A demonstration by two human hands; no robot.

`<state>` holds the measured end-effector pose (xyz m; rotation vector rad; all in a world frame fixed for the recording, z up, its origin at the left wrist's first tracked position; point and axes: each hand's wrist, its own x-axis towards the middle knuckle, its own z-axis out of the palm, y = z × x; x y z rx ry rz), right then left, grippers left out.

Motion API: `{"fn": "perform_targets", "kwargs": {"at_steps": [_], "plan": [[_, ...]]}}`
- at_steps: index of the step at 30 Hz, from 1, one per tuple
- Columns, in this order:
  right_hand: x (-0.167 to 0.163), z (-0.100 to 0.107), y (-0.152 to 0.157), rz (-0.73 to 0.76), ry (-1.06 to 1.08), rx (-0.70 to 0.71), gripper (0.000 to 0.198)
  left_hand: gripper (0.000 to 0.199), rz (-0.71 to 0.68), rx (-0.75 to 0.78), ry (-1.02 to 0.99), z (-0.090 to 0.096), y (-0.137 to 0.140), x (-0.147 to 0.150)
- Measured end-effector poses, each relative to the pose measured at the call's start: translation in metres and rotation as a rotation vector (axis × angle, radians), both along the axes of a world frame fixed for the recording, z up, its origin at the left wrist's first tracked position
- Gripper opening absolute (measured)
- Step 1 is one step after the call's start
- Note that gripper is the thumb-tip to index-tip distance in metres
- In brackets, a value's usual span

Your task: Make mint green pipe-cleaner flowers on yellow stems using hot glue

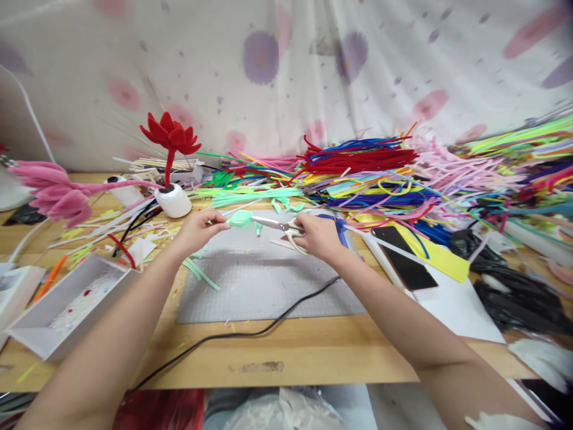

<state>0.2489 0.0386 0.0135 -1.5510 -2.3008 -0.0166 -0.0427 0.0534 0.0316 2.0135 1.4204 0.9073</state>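
Note:
My left hand (201,230) pinches the left end of a mint-green fuzzy leaf-shaped piece (240,219) over the grey cutting mat (250,292). In my right hand (320,236) is a pair of scissors (286,229), its blades pointing left toward the green piece. A small mint-green scrap (258,229) shows by the blade tips; whether it touches them I cannot tell. More mint-green pieces (286,205) lie at the back of the mat, and green pipe cleaner strips (201,273) rest on its left side.
A red fuzzy flower (170,134) stands in a white pot (173,202), with a pink flower (56,191) to its left. Pipe cleaner bundles (358,160) pile along the back. A black cable (224,336) crosses the mat. A white box (74,304) sits left, a phone (405,257) right.

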Motion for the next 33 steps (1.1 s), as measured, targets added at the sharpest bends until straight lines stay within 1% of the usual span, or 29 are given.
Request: {"fn": "perform_targets", "kwargs": {"at_steps": [6,12,17,25,33], "plan": [[0.0,0.0016,0.0017,0.017,-0.034,0.009,0.032,0.025,-0.007,-0.003,-0.028,0.0015,-0.0008,0.0005],[0.0002,0.0002,0.0029,0.019,-0.031,0.038,0.031,0.023,-0.015,-0.06,-0.066,0.0022,-0.0011,0.0015],[0.0006,-0.0011,0.0031,0.026,-0.025,0.043,0.03,0.022,-0.026,-0.078,-0.08,0.0001,0.0001,0.0005],[0.0018,-0.0012,0.0037,0.031,0.001,0.044,0.032,0.026,-0.011,-0.064,-0.067,0.0005,0.0005,0.0007],[0.0024,0.0027,0.0036,0.028,-0.041,0.038,0.032,0.02,-0.023,-0.025,-0.033,0.0005,0.0,0.0011]]}}
